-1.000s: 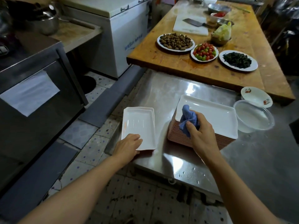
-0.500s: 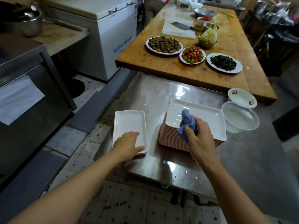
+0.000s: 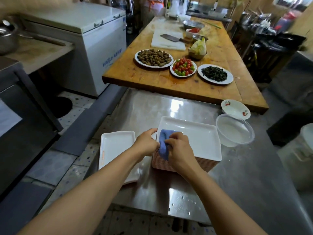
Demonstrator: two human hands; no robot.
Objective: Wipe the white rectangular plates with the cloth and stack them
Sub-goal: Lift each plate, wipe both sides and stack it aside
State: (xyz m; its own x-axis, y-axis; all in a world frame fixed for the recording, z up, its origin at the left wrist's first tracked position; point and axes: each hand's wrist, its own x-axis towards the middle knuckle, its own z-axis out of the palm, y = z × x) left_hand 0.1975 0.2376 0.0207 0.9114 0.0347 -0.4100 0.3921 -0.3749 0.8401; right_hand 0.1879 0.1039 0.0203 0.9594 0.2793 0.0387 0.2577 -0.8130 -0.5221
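Right hand (image 3: 180,152) pinching blue cloth (image 3: 164,146) at near left corner of top white plate (image 3: 199,141) on tall stack (image 3: 199,164), left hand (image 3: 147,144) grip curled on that plate's left edge, wiped plates (image 3: 115,146) just left, all on steel table (image 3: 149,107).

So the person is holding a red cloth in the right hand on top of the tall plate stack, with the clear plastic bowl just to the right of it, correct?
Not quite: the cloth is blue, not red, as the head view shows. The rest holds: the right hand grips it on the tall plate stack, and the clear plastic bowl sits just to the right.
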